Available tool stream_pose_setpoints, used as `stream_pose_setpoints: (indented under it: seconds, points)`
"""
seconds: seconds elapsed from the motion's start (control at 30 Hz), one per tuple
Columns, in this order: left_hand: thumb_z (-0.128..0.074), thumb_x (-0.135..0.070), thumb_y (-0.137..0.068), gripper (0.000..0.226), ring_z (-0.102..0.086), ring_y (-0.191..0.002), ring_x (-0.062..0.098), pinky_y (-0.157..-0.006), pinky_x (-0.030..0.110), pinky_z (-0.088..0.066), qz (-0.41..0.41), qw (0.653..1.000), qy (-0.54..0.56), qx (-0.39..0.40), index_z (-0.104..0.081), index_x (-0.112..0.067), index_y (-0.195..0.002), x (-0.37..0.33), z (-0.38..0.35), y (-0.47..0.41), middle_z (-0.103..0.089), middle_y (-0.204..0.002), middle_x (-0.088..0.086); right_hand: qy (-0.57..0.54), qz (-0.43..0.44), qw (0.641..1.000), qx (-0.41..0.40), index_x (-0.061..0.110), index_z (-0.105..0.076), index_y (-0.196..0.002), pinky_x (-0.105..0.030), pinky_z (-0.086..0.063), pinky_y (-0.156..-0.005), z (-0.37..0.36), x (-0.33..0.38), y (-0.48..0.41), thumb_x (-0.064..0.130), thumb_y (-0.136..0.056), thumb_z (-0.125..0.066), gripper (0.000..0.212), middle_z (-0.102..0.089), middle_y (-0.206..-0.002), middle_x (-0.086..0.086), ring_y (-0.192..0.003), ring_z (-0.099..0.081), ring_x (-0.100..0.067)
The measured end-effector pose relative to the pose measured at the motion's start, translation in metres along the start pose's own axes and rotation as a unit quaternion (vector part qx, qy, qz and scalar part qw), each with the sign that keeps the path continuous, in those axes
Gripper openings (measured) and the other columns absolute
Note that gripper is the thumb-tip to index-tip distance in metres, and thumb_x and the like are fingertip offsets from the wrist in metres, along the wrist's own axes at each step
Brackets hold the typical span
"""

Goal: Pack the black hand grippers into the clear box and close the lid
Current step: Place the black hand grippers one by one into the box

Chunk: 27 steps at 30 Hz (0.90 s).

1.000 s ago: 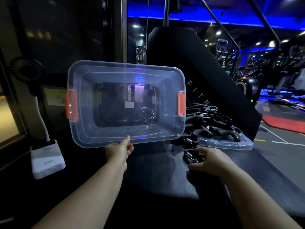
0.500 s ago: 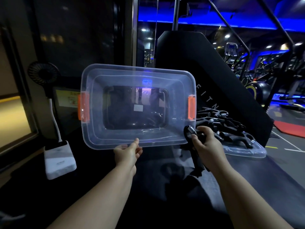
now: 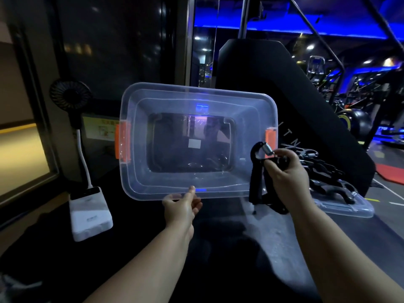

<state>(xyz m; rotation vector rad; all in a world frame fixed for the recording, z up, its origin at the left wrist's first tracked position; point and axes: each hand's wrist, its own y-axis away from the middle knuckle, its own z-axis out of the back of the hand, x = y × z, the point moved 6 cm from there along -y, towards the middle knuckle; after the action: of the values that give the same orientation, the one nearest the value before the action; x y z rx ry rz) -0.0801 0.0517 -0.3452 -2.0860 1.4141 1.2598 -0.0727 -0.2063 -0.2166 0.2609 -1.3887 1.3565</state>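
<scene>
A: Position of the clear box?

B: The clear box (image 3: 135, 178) was recorded held up off the dark tabletop (image 3: 229, 248), tipped so that its open mouth faced the camera. Its lower rim was pinched by the left hand (image 3: 181, 206), with the thumb laid on the inner side and the other fingers behind the rim.

A: And the grippers?

B: One black hand gripper (image 3: 255, 178) was gripped by the right hand (image 3: 286, 173). The fingers were curled round one handle, the spring coil was uppermost and the other handle hung down. It was seen in front of the box's lower right corner, just below the right latch (image 3: 271, 138). Contact with the box could not be determined. A tangled pile (image 3: 323, 173) of further grippers was logged on the lid (image 3: 354, 209), which lay flat on the tabletop to the right, behind the right hand.

A: Surroundings?

B: A small black fan (image 3: 70, 97) on a bent white stalk and a white base (image 3: 91, 217) were noted to the left of the box. A slanted black panel (image 3: 273, 79) was noted behind the box and the pile.

A: Materials?

B: Box and lid were entered as smooth translucent plastic with rounded corners. The left latch (image 3: 122, 142) and its twin were orange. A white label (image 3: 194, 143) was seen on the box's base. The grippers had matte black handles and bright metal springs.
</scene>
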Motion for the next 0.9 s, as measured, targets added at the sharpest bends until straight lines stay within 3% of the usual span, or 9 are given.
stream_pose_setpoints:
  seconds: [0.17,0.27,0.4,0.57,0.63,0.73,0.9]
  points:
    - [-0.069,-0.011,-0.085,0.03,-0.068,-0.078,0.024,-0.064,0.032,-0.056,-0.008,1.0,0.026,0.013,-0.041,-0.011,-0.095,-0.003,-0.002,0.004,-0.064,-0.091,0.021,-0.079,0.001,0.997,-0.001,0.037,-0.056,-0.102,-0.018,-0.041,-0.067,-0.034,0.015,-0.021,0.029,-0.084,-0.068,0.023,-0.06,-0.078,0.015,-0.07,-0.057,-0.003]
    - [-0.069,-0.01,-0.084,0.029,-0.07,-0.075,0.022,-0.06,0.029,-0.055,-0.011,1.0,0.023,0.006,-0.042,-0.013,-0.094,-0.005,-0.001,0.005,-0.065,-0.093,0.019,-0.095,-0.003,0.995,-0.019,0.029,-0.06,-0.106,-0.023,-0.042,-0.072,-0.052,0.014,-0.035,0.026,-0.086,-0.068,0.022,-0.059,-0.079,0.011,-0.075,-0.057,-0.011]
    - [-0.07,-0.012,-0.084,0.03,-0.071,-0.069,0.019,-0.061,0.026,-0.054,-0.027,1.0,0.009,0.007,-0.044,-0.009,-0.098,-0.006,-0.001,0.005,-0.07,-0.085,0.019,-0.064,-0.015,0.998,0.001,0.029,-0.059,-0.113,-0.017,-0.038,-0.053,-0.079,0.003,-0.046,0.026,-0.088,-0.065,0.026,-0.055,-0.068,0.012,-0.056,-0.05,-0.007]
    - [-0.069,-0.01,-0.084,0.028,-0.069,-0.064,0.017,-0.059,0.026,-0.052,-0.041,0.999,0.017,0.007,-0.042,-0.012,-0.092,-0.004,-0.001,0.001,-0.07,-0.07,0.011,-0.024,-0.05,0.998,0.002,0.035,-0.057,-0.114,-0.022,-0.041,-0.053,-0.101,-0.018,-0.057,0.025,-0.089,-0.061,0.026,-0.055,-0.063,0.012,-0.052,-0.052,-0.006]
    - [-0.068,-0.009,-0.085,0.028,-0.07,-0.065,0.018,-0.058,0.026,-0.052,-0.042,0.999,0.017,0.013,-0.041,-0.013,-0.092,-0.004,-0.002,0.0,-0.07,-0.07,0.013,-0.005,-0.046,0.999,0.007,0.035,-0.056,-0.116,-0.028,-0.046,-0.062,-0.108,-0.021,-0.063,0.024,-0.09,-0.059,0.028,-0.058,-0.067,0.011,-0.06,-0.057,-0.016]
    - [-0.068,-0.01,-0.085,0.028,-0.071,-0.066,0.017,-0.056,0.025,-0.052,-0.042,0.999,0.015,0.016,-0.041,-0.012,-0.093,-0.004,-0.002,0.0,-0.07,-0.067,0.009,0.041,-0.037,0.998,0.018,0.038,-0.055,-0.122,-0.039,-0.052,-0.078,-0.119,-0.025,-0.072,0.024,-0.09,-0.057,0.035,-0.066,-0.089,0.0,-0.081,-0.063,-0.029]
    - [-0.067,-0.011,-0.085,0.028,-0.07,-0.064,0.013,-0.052,0.022,-0.053,-0.044,0.999,0.015,0.021,-0.041,-0.014,-0.096,-0.006,-0.002,0.003,-0.068,-0.076,0.014,0.093,-0.033,0.994,0.041,0.035,-0.054,-0.13,-0.034,-0.045,-0.091,-0.133,-0.032,-0.088,0.017,-0.089,-0.056,0.045,-0.066,-0.117,-0.011,-0.108,-0.059,-0.033]
